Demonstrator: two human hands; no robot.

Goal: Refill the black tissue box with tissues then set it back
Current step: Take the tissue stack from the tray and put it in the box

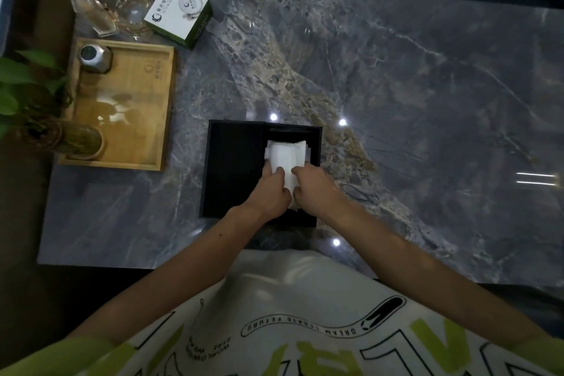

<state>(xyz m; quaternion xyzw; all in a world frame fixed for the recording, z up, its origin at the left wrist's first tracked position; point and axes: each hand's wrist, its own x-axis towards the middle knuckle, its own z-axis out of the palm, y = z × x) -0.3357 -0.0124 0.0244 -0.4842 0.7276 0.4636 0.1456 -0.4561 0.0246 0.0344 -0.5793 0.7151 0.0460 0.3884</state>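
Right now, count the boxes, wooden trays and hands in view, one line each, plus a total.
Boxes: 2, black tissue box and white-and-green carton
Wooden tray: 1
Hands: 2, left hand and right hand, both holding the tissues
Total: 5

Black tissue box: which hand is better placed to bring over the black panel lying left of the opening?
Left, probably. The left hand holds the tissues right beside the black panel; the right hand would have to cross over it.

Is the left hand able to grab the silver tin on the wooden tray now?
Probably not yet: the left hand is busy holding the tissues in the black box. Nothing stands between it and the silver tin.
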